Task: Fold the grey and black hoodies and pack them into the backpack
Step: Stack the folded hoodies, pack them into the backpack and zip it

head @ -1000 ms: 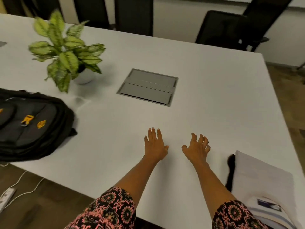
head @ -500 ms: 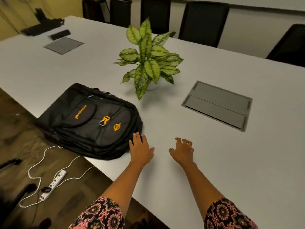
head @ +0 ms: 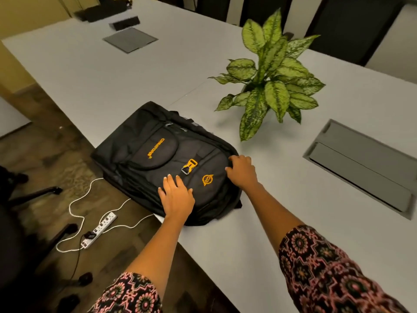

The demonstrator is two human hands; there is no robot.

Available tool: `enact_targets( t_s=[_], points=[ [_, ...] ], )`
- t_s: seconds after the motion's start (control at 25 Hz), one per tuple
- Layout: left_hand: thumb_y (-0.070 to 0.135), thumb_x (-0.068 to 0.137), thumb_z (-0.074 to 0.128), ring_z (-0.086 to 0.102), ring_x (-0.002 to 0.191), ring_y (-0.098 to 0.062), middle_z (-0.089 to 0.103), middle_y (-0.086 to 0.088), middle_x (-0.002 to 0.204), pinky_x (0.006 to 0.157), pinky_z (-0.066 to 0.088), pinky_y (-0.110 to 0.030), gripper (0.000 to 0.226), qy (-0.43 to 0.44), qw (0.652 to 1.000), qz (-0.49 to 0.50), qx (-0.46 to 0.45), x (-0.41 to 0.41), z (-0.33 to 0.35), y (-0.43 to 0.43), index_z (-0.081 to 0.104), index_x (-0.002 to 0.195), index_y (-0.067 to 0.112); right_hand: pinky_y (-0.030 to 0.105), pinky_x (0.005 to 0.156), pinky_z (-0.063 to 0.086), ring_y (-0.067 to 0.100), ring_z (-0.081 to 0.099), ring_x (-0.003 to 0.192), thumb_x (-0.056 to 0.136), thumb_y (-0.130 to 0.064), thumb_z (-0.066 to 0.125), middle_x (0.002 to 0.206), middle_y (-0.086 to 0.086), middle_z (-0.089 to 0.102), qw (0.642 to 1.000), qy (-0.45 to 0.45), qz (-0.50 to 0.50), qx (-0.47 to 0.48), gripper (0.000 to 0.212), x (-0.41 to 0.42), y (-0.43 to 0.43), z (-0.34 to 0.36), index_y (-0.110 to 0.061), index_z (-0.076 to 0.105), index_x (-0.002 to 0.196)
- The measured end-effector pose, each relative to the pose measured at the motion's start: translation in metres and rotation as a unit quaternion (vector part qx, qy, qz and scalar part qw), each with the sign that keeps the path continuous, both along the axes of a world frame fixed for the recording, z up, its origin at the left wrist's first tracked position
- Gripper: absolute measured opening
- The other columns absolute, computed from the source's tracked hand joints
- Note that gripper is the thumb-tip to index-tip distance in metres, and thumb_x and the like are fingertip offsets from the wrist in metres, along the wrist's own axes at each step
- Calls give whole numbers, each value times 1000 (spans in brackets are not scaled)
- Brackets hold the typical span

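Observation:
A black backpack point(head: 155, 152) with orange lettering and an orange buckle lies flat on its back near the left front edge of the white table point(head: 293, 199). My left hand point(head: 176, 198) rests flat on the lower front panel, fingers straight. My right hand point(head: 242, 171) sits at the bag's right edge with its fingers curled over the rim. The backpack's zips look shut. No grey or black hoodie is in view.
A potted leafy plant point(head: 268, 80) stands just behind the bag. A grey cable hatch point(head: 361, 168) is set into the table at right, another point(head: 130, 39) far back. A power strip point(head: 99, 229) with white cable lies on the floor left; black chairs point(head: 352, 23) line the far side.
The view has swung left, away from the folded clothes at the right. Both hands moved from the bare table onto the backpack; the right fingers have curled over its edge.

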State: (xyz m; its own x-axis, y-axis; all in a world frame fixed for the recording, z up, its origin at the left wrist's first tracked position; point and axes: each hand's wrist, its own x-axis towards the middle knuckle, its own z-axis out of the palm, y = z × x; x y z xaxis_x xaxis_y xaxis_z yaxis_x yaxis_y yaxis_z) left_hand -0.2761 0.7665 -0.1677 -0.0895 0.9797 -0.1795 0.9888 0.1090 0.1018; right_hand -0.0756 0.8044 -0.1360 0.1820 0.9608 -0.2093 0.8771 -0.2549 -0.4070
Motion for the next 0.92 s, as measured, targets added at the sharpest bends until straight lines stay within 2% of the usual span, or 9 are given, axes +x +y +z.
enact_targets(
  t_s=[0.12, 0.24, 0.36, 0.52, 0.6, 0.72, 0.92],
  points=[
    [50, 95, 51, 12, 148, -33, 15, -19, 160, 114, 22, -51, 80, -13, 995, 82, -61, -18, -2, 11, 18, 153, 4, 47, 103, 38, 37, 38, 130, 96, -32, 54, 139, 18, 45, 998, -34, 46, -16, 47, -12, 37, 1, -8, 46, 135],
    [56, 89, 59, 28, 140, -33, 25, -18, 153, 109, 30, -46, 93, -59, 980, 171, -78, -23, 1, 19, 19, 152, 0, 49, 105, 38, 38, 39, 132, 94, -36, 56, 144, 18, 41, 995, -45, 71, -49, 55, -16, 72, -4, -7, 42, 139],
    [59, 83, 66, 35, 135, -36, 31, -21, 148, 108, 32, -46, 103, -111, 952, 267, -103, -27, -2, 34, 19, 150, -3, 51, 109, 35, 37, 36, 137, 93, -43, 57, 151, 17, 35, 992, -28, 82, -87, 66, -23, 99, -11, -7, 34, 144],
    [57, 84, 66, 44, 130, -38, 40, -21, 145, 107, 33, -48, 87, -218, 895, 369, -121, -41, -9, 55, 35, 144, 1, 55, 111, 27, 39, 22, 142, 95, -49, 54, 155, 19, 25, 990, -22, 66, -121, 76, -29, 104, -28, -11, 20, 152],
    [55, 86, 65, 46, 129, -39, 43, -21, 143, 106, 35, -48, 81, -259, 871, 401, -116, -47, -15, 61, 40, 141, 2, 56, 111, 27, 40, 19, 142, 94, -50, 54, 153, 21, 25, 992, -27, 51, -116, 73, -28, 103, -34, -10, 25, 149],
    [53, 88, 63, 48, 127, -41, 47, -21, 142, 105, 40, -48, 77, -290, 848, 435, -91, -56, -20, 63, 42, 139, 0, 53, 108, 32, 40, 27, 137, 94, -48, 55, 146, 21, 36, 994, -7, 17, -108, 63, -23, 109, -35, -8, 39, 140],
    [50, 95, 53, 48, 127, -43, 49, -24, 140, 104, 37, -47, 69, -290, 832, 471, -47, -46, -14, 57, 41, 137, -4, 48, 103, 39, 35, 44, 126, 92, -37, 61, 134, 10, 54, 990, 114, -48, -63, 44, -1, 98, -29, -17, 52, 130]
  ],
)
